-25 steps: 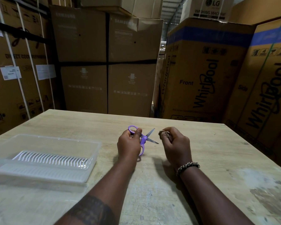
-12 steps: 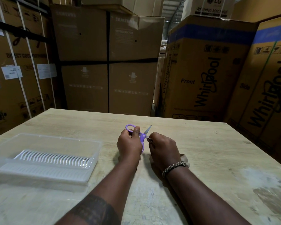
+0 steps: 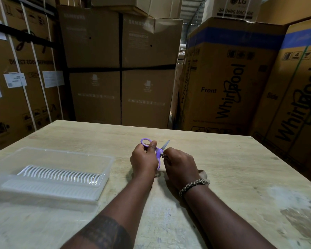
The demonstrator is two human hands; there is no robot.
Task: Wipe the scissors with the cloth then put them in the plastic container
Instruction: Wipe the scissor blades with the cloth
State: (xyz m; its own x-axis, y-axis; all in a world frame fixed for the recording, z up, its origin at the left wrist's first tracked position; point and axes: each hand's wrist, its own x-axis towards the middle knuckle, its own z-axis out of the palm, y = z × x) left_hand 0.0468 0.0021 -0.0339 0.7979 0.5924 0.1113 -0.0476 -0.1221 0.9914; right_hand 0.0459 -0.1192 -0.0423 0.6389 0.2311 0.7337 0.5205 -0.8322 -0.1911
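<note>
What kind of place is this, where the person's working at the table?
Most likely an appliance warehouse or stockroom. Tall Whirlpool cartons stand just beyond the wooden table, an LG washing machine box sits above them, and banded Samsung cartons are stacked behind the table.

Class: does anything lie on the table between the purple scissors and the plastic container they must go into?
Nothing visible does. Only bare table lies between the scissors, gripped in the left hand, and the plastic container to their left, which has no lid on.
</note>
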